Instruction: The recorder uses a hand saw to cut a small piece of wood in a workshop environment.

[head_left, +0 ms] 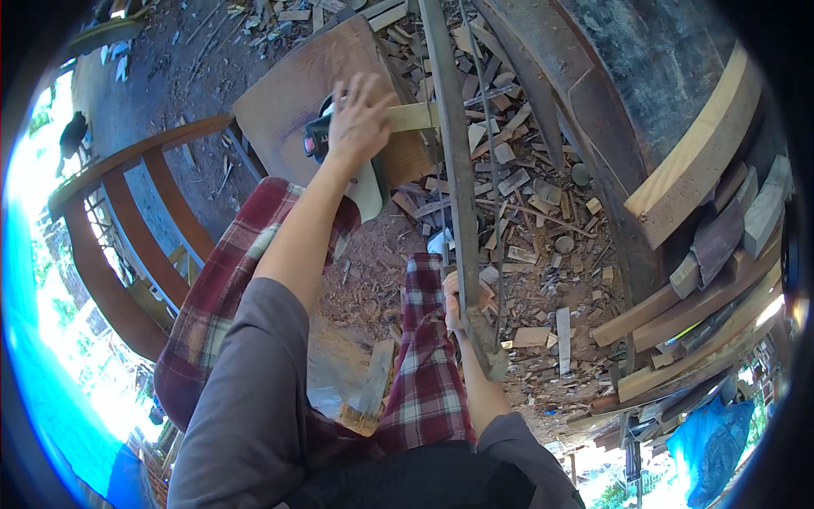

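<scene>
Left hand (359,123) on wooden strip (413,116)

Red patch (309,145): there it is, folks, between ten and eleven o'clock from centre, and we spot pale marks on it!
Dark item (317,131): this carries the patch, right by the left hand (360,125).
Pale marks: we squint, we lean in, but they're too small for us to read.

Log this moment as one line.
Left hand: over pale flat wooden strip | Right hand: grip on long grey bar | Beneath strip: brown wooden block | Below: scattered wood offcuts
</scene>
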Demonstrator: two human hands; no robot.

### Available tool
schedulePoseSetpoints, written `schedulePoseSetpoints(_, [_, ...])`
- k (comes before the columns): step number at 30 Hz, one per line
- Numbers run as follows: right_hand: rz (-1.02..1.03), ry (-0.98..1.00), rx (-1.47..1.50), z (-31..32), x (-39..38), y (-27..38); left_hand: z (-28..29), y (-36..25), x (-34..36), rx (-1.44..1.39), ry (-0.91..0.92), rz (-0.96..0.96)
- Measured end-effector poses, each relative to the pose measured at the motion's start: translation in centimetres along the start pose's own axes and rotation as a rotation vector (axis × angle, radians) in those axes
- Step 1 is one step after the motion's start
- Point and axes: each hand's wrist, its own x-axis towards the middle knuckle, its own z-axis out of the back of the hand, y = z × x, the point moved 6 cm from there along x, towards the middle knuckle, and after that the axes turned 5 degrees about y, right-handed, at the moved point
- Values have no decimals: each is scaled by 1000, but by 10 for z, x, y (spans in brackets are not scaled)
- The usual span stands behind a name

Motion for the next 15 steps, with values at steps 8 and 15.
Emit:
schedulePoseSetpoints(8, [97, 17, -120, -17, 10, 16, -32, -19, 18, 55, 165, -59])
schedulePoseSetpoints(15, [205, -129, -60, -8, 53, 21, -53, -29, 23, 221, 246, -23])
